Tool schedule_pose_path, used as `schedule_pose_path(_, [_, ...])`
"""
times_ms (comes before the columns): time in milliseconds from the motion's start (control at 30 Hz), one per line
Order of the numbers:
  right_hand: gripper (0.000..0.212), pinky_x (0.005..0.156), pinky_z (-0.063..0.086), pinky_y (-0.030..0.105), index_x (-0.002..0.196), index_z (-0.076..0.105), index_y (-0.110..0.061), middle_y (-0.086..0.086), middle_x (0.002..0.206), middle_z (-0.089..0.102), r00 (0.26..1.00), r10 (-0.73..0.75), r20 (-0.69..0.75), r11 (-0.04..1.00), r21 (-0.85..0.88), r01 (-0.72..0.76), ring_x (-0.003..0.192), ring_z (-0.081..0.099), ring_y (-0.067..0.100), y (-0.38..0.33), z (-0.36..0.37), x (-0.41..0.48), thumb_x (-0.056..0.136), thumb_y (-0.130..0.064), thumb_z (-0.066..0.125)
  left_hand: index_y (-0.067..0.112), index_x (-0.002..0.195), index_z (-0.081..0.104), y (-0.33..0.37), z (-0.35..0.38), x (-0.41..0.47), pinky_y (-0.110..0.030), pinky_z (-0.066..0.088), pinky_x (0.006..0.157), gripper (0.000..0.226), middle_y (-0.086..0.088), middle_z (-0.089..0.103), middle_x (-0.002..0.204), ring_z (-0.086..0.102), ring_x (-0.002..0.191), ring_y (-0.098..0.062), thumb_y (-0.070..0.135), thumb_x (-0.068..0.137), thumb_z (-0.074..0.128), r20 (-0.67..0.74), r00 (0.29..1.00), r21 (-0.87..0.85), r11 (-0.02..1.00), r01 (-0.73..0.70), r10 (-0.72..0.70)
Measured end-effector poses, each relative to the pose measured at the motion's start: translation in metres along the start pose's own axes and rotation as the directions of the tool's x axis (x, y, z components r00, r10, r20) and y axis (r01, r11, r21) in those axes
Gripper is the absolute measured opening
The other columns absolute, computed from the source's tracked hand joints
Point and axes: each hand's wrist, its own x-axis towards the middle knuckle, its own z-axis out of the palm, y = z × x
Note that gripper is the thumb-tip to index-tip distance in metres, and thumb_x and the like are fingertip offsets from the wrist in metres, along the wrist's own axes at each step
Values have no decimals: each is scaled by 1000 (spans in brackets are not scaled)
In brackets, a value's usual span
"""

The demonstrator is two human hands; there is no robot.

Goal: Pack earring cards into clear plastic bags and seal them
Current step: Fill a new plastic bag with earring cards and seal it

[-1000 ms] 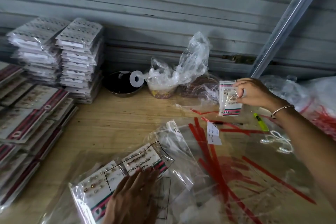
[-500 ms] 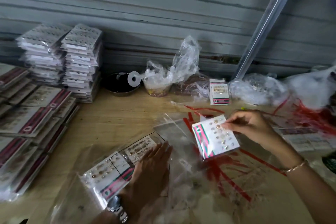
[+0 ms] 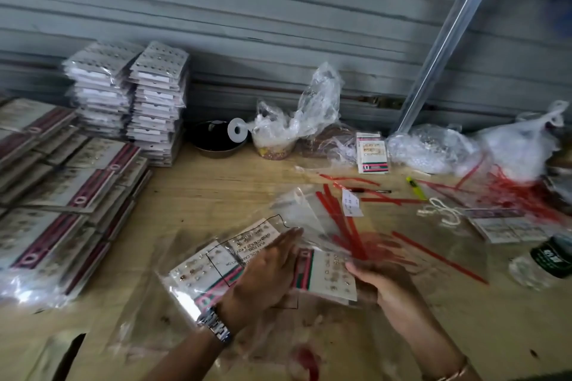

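Observation:
A clear plastic bag [image 3: 303,213] with printed text lies near the table's front, with an earring card [image 3: 198,272] showing inside its left part. My left hand [image 3: 263,272] lies flat on the bag, fingers straight. My right hand [image 3: 380,278] holds a second white earring card [image 3: 331,272] with a red and green stripe by its right edge, right beside my left hand at the bag. A small upright stack of earring cards [image 3: 371,153] stands at the back.
Stacks of bagged cards [image 3: 130,96] stand back left, and flat bundles [image 3: 62,195] fill the left side. A black bowl [image 3: 216,139], crumpled plastic bags [image 3: 433,145], red strips [image 3: 343,219], a yellow cutter [image 3: 416,187] and a water bottle [image 3: 544,260] lie around the wooden table [image 3: 201,195].
My right hand took a card from the upright stack at the back and brought it down and left to the bag under my left hand. My left hand stayed on the bag.

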Motion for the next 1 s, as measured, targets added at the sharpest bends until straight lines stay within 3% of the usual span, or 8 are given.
schedule_pose_path(67, [17,57,59,31,85,72,7,18,87,75,985,-63,-163,991,109,82,80,74,30,10,10,-6,74,-4,75,2,147,34,1,-1,-2,-30,41,107,45,-14,37,152,42,137,-24,17,104,35,65,991,111,986,-124,118])
schedule_pose_path(200, [18,52,57,28,81,64,13,19,80,74,912,-129,-390,943,235,234,74,74,28,27,31,-12,76,0,75,21,151,28,4,4,1,-28,23,117,47,6,27,157,26,145,-12,21,104,32,69,996,-7,999,48,-48])
schedule_pose_path(300, [12,54,58,30,74,65,5,18,79,74,858,-148,-493,907,279,316,75,74,28,33,48,-9,78,0,75,24,152,26,2,11,4,-31,18,120,48,6,25,159,21,147,-14,25,104,31,57,997,76,996,47,-51])
schedule_pose_path(533, [9,57,58,32,76,70,-6,4,69,72,637,-461,-618,860,-132,493,64,72,16,34,80,0,79,-10,77,31,153,19,-1,17,9,-31,9,121,49,3,17,161,13,149,-17,35,104,24,85,996,189,982,3,-19])
schedule_pose_path(667, [9,52,47,7,76,69,1,3,68,68,538,-542,-646,811,-234,536,54,64,-2,28,93,11,78,-4,77,26,154,18,-2,21,9,-32,12,121,50,4,16,161,11,149,-17,33,105,23,107,994,195,981,-7,-14])
schedule_pose_path(733, [11,55,46,7,76,69,2,6,69,70,527,-563,-637,805,-278,523,56,64,3,28,100,18,79,-6,77,23,153,22,-2,22,10,-31,14,120,49,4,16,161,12,149,-15,31,105,24,103,995,190,981,-27,7])
schedule_pose_path(900, [17,60,55,43,75,71,0,11,63,69,636,-472,-610,876,-245,415,58,68,28,35,104,33,79,-15,78,20,152,24,-7,23,12,-30,12,120,49,-1,18,160,12,149,-16,31,105,26,88,996,193,980,-42,26])
schedule_pose_path(1000, [20,58,55,42,78,72,-3,9,64,70,633,-466,-617,879,-244,409,58,68,27,33,104,37,80,-23,78,20,151,30,-9,21,15,-30,13,120,49,-2,22,159,16,149,-17,31,103,27,85,995,189,980,-60,44])
